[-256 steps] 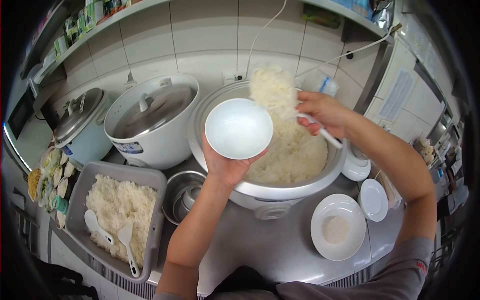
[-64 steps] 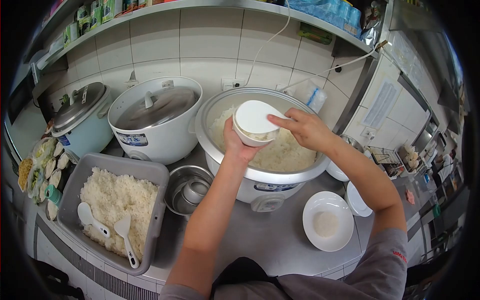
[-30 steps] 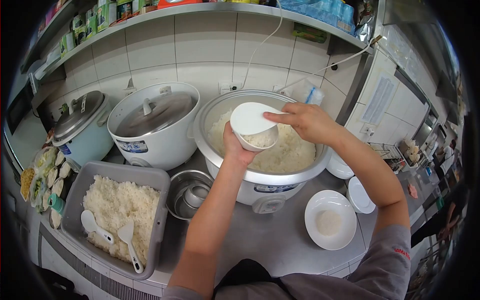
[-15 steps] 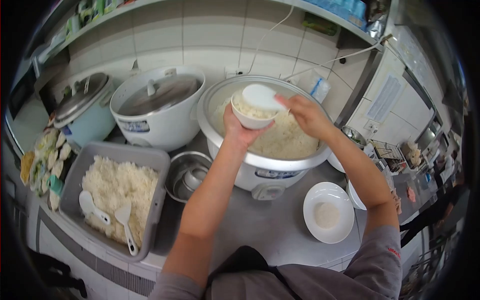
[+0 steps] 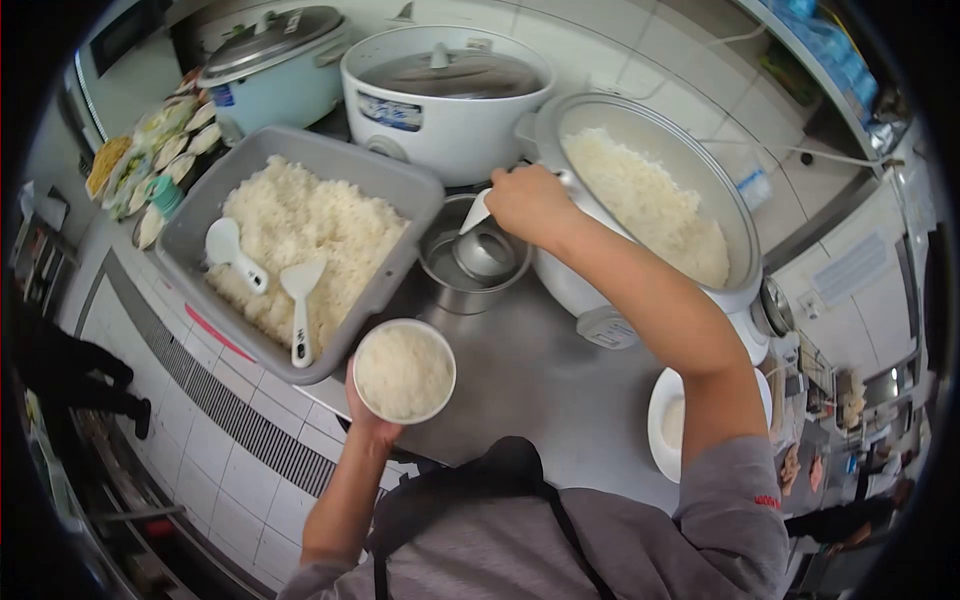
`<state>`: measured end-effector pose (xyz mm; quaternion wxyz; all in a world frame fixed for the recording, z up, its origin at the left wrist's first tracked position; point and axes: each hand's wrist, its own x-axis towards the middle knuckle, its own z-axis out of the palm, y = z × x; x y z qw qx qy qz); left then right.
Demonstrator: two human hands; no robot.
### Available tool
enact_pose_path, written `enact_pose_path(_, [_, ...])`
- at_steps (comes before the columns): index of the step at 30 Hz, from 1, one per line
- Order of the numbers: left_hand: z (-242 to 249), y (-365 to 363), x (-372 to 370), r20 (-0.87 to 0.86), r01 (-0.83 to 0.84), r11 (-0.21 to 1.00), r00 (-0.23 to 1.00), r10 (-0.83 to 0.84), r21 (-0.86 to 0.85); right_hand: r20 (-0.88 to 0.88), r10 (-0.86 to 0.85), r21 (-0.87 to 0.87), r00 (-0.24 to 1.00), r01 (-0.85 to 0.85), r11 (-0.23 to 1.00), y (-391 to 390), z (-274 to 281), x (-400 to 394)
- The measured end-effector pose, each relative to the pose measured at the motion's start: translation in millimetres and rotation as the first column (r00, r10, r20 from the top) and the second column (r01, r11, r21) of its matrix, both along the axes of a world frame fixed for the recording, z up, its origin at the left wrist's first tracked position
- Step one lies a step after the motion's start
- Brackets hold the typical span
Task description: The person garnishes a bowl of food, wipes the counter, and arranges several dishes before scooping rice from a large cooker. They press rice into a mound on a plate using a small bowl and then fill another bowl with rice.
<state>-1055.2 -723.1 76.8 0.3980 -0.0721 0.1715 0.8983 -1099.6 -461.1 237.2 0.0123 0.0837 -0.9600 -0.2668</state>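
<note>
My left hand [image 5: 372, 418] is closed around a white bowl [image 5: 452, 385] heaped with cooked rice [image 5: 405, 370], held low near the counter's front edge. My right hand [image 5: 530, 205] grips a white rice paddle [image 5: 476, 211], its blade pointing down over a round steel pot [image 5: 470, 298]. Inside that pot sits a smaller metal cup [image 5: 486, 254]. Just behind my right hand stands the open rice cooker [image 5: 590, 210], with cooked rice [image 5: 650, 200] in it.
Left of the pot, a grey tub [image 5: 425, 215] holds rice and two white paddles [image 5: 300, 305]. Behind stand a lidded white cooker [image 5: 450, 135] and a light-blue cooker [image 5: 285, 100]. A white dish [image 5: 662, 440] is under my right arm. Another person's legs [image 5: 90, 370] show at left.
The bowl has come down and toward me, away from the open cooker. My right hand has moved left with the paddle, from above the bowl to the steel pot. The view has shifted left.
</note>
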Motion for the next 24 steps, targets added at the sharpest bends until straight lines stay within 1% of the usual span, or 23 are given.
enact_pose_path(1, [-12, -13, 10, 0.032, -0.020, 0.999, 0.999, 0.021, -0.041, 0.014, 0.073, 0.063, 0.997, -0.074, 0.995, 5, -24, -23])
enact_pose_path(2, [-22, -25, 18, 0.036, -0.041, 0.998, 0.998, 0.042, -0.043, 0.018, 0.095, 0.061, 0.995, -0.095, 0.994, 13, -47, -43])
enact_pose_path(3, [-31, -37, 26, 0.082, -0.067, 0.998, 0.994, 0.068, -0.008, -0.014, 0.162, 0.029, 0.987, -0.162, 0.986, 23, -70, -58])
enact_pose_path(4, [-36, -46, 34, 0.132, -0.094, 0.995, 0.987, 0.089, 0.029, -0.043, 0.225, -0.001, 0.973, -0.226, 0.974, 26, -83, -65])
enact_pose_path(5, [-38, -53, 39, 0.143, -0.109, 0.994, 0.984, 0.104, 0.028, -0.032, 0.240, -0.004, 0.970, -0.240, 0.971, 20, -87, -64])
enact_pose_path(7, [-37, -67, 44, 0.099, -0.145, 0.989, 0.985, 0.144, 0.000, -0.159, 0.381, -0.171, 0.911, -0.405, 0.898, 5, -95, -59])
enact_pose_path(8, [-36, -71, 44, 0.106, -0.159, 0.987, 0.982, 0.158, 0.002, -0.013, 0.393, -0.180, 0.920, -0.389, 0.904, -11, -92, -52])
enact_pose_path(9, [-35, -74, 42, 0.124, -0.157, 0.988, 0.980, 0.154, 0.013, 0.167, 0.393, -0.180, 0.904, -0.364, 0.914, -11, -110, -51])
enact_pose_path(11, [-33, -77, 39, 0.134, -0.144, 0.989, 0.981, 0.140, 0.021, 0.269, 0.336, -0.048, 0.903, -0.336, 0.941, -12, -133, -50])
enact_pose_path(12, [-32, -76, 35, 0.116, -0.143, 0.990, 0.983, 0.141, 0.016, 0.263, 0.333, -0.043, 0.906, -0.334, 0.942, -11, -136, -51])
enact_pose_path(14, [-33, -74, 29, 0.086, -0.146, 0.989, 0.986, 0.144, 0.020, 0.265, 0.332, -0.134, 0.905, -0.307, 0.942, -11, -135, -53])
enact_pose_path(15, [-38, -73, 27, 0.062, -0.131, 0.991, 0.990, 0.129, 0.022, 0.258, 0.333, -0.126, 0.907, -0.310, 0.942, -12, -131, -52])
enact_pose_path(17, [-41, -67, 22, 0.038, -0.113, 0.993, 0.993, 0.112, 0.029, 0.186, 0.341, -0.264, 0.921, -0.288, 0.921, -15, -123, -46])
enact_pose_path(18, [-40, -61, 21, 0.054, -0.094, 0.994, 0.994, 0.091, 0.049, 0.229, 0.282, -0.285, 0.932, -0.213, 0.935, -22, -108, -41])
enact_pose_path(19, [-40, -55, 21, 0.068, -0.071, 0.995, 0.995, 0.067, 0.068, 0.230, 0.274, -0.281, 0.934, -0.206, 0.938, -24, -101, -37])
enact_pose_path(21, [-42, -42, 19, 0.082, -0.036, 0.998, 0.996, 0.032, 0.044, 0.196, 0.137, -0.237, 0.971, -0.088, 0.967, -23, -90, -34])
enact_pose_path(22, [-43, -34, 16, 0.095, -0.011, 1.000, 0.995, 0.009, 0.018, 0.181, 0.126, -0.210, 0.975, -0.087, 0.974, -22, -89, -32])
enact_pose_path(23, [-48, -28, 14, 0.089, 0.021, 0.998, 0.996, -0.026, 0.056, 0.169, 0.116, -0.197, 0.979, -0.082, 0.977, -16, -97, -34])
enact_pose_path(24, [-52, -22, 12, 0.069, 0.061, 0.995, 0.995, -0.066, 0.079, 0.152, 0.159, -0.272, 0.976, -0.113, 0.956, -10, -107, -38])
